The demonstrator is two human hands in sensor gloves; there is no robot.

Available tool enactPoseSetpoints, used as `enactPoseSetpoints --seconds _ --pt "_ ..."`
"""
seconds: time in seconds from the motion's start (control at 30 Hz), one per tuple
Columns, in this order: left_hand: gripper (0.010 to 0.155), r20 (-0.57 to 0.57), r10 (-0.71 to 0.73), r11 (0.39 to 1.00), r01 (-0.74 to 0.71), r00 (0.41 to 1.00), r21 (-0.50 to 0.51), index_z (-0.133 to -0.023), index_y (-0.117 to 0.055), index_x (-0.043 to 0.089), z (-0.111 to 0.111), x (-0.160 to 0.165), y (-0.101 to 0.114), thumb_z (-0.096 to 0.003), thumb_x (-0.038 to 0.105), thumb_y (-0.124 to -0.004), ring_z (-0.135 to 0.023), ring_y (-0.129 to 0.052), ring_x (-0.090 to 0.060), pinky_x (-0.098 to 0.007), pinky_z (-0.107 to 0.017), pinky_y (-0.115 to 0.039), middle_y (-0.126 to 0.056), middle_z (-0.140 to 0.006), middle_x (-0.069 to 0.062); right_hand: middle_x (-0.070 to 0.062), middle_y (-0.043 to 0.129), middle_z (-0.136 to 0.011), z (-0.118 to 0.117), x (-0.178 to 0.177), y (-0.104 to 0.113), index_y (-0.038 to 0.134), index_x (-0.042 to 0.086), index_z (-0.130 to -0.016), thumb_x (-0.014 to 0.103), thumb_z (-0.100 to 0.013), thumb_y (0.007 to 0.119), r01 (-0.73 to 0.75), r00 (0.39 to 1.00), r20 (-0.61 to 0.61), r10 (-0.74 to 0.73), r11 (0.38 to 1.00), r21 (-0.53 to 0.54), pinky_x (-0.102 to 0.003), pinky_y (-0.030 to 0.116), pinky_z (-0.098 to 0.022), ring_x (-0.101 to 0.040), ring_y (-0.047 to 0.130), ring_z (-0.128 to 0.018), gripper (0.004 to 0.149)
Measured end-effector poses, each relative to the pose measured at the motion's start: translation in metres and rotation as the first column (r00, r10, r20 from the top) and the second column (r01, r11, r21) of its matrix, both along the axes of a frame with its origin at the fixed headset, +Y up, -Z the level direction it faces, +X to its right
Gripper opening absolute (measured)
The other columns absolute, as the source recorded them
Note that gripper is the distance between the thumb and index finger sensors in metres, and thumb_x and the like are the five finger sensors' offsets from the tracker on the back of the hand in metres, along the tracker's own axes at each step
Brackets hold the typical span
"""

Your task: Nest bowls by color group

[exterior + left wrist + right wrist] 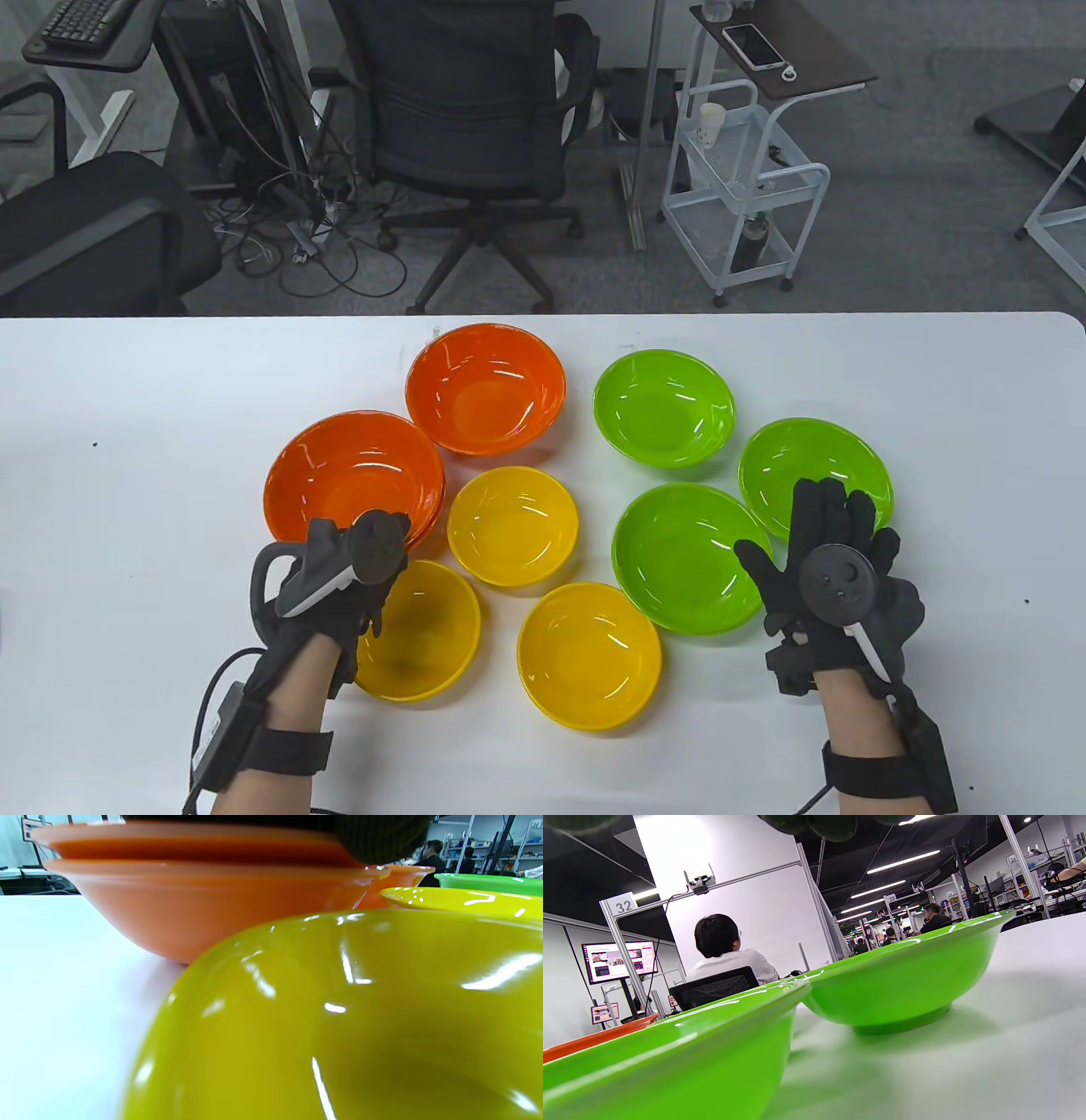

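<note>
Your left hand (327, 594) sits at the lower left of the table view, over the near rim of a yellow bowl (428, 632), with its tracker reaching up to the edge of the orange stack (352, 475) — you cannot tell from any view whether its fingers are closed or gripping anything. In the left wrist view that stack shows as two orange rims, one nested in the other, right behind the yellow bowl's wall. A single orange bowl (485, 399) stands further up, at the centre of the frame. Two more yellow bowls lie apart on the white desk (127, 509): one in the middle (512, 526), one lower down (589, 655). Your right hand (836, 577) at the lower right is released, fingers spread flat, hovering between two green bowls — the large near one (679, 556) to its left and another (814, 471) partly under its fingertips. The right wrist view shows these two green bowls standing side by side on the desk, rims close. A third green bowl (663, 407) sits alone, upper right of centre, just right of the single orange bowl.
</note>
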State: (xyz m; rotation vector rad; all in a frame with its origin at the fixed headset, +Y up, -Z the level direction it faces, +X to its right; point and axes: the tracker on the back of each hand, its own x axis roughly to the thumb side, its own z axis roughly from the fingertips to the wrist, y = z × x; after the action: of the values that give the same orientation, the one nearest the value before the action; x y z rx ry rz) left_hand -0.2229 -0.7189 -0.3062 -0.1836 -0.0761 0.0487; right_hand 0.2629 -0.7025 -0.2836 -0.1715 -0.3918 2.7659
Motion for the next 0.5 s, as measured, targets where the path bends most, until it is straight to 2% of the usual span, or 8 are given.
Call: enactPoseSetpoints --seconds 0.1,0.13,0.23,0.3,0.37,0.5 --pt "0.063 -0.03 0.004 1.0 -0.003 1.0 0.01 -0.108 -0.065 0.034 -0.002 -0.002 0.015 -0.0475 0.051 -0.069 -0.097 -0.09 -0.028 -0.049 -0.075 -0.067 -0.085 -0.107 -0.001 -0.011 0.034 -0.114 0.0 0.0 0.0 0.035 0.021 -0.106 0.075 -0.033 0.057 0.0 1.0 -0.002 0.0 1.0 -0.001 -0.071 0.022 -0.065 -0.051 0.03 -0.104 0.093" --pt "0.066 -0.047 0.008 1.0 -0.007 0.999 0.026 -0.109 -0.064 0.032 -0.003 -0.002 0.022 -0.0465 0.053 -0.072 -0.098 -0.089 -0.03 -0.05 -0.076 -0.067 -0.083 -0.108 -0.006 -0.011 0.034 -0.114 0.0 0.0 0.0 0.035 0.021 -0.106 0.075 -0.033 0.057 0.003 1.0 -0.003 -0.003 1.0 -0.002 -0.071 0.022 -0.066 -0.051 0.03 -0.104 0.093" --pt "0.071 -0.061 0.025 0.992 -0.017 0.998 0.123 -0.11 -0.062 0.031 -0.01 0.006 0.049 -0.0448 0.056 -0.076 -0.099 -0.087 -0.031 -0.05 -0.076 -0.066 -0.079 -0.11 -0.006 -0.011 0.034 -0.114 0.0 0.0 0.0 0.035 0.021 -0.106 0.075 -0.033 0.057 0.005 1.0 -0.004 -0.005 1.0 -0.002 -0.071 0.022 -0.066 -0.051 0.03 -0.104 0.093" --pt "0.074 -0.054 0.039 0.983 -0.029 0.998 0.183 -0.111 -0.06 0.031 -0.016 0.019 0.064 -0.0434 0.057 -0.078 -0.1 -0.085 -0.031 -0.05 -0.077 -0.066 -0.075 -0.113 -0.006 -0.011 0.034 -0.114 0.0 0.001 0.001 0.035 0.021 -0.106 0.075 -0.033 0.057 0.007 1.0 -0.004 -0.007 1.0 0.001 -0.071 0.022 -0.065 -0.051 0.03 -0.104 0.093" --pt "0.08 -0.022 0.058 0.979 -0.052 0.998 0.199 -0.113 -0.052 0.033 -0.028 0.04 0.077 -0.0427 0.059 -0.078 -0.106 -0.077 -0.033 -0.051 -0.079 -0.062 -0.06 -0.12 -0.009 -0.011 0.034 -0.114 0.0 0.003 0.002 0.035 0.021 -0.106 0.075 -0.033 0.057 0.007 1.0 -0.002 -0.007 1.0 0.003 -0.071 0.022 -0.065 -0.051 0.03 -0.104 0.093" --pt "0.082 -0.023 0.037 0.981 -0.032 0.999 0.191 -0.113 -0.051 0.032 -0.056 0.081 0.087 -0.0415 0.06 -0.08 -0.106 -0.076 -0.032 -0.05 -0.079 -0.062 -0.061 -0.119 -0.008 -0.011 0.034 -0.114 0.001 0.005 0.002 0.035 0.021 -0.106 0.075 -0.034 0.057 0.008 1.0 0.001 -0.008 1.0 0.0 -0.071 0.022 -0.065 -0.051 0.03 -0.104 0.093"
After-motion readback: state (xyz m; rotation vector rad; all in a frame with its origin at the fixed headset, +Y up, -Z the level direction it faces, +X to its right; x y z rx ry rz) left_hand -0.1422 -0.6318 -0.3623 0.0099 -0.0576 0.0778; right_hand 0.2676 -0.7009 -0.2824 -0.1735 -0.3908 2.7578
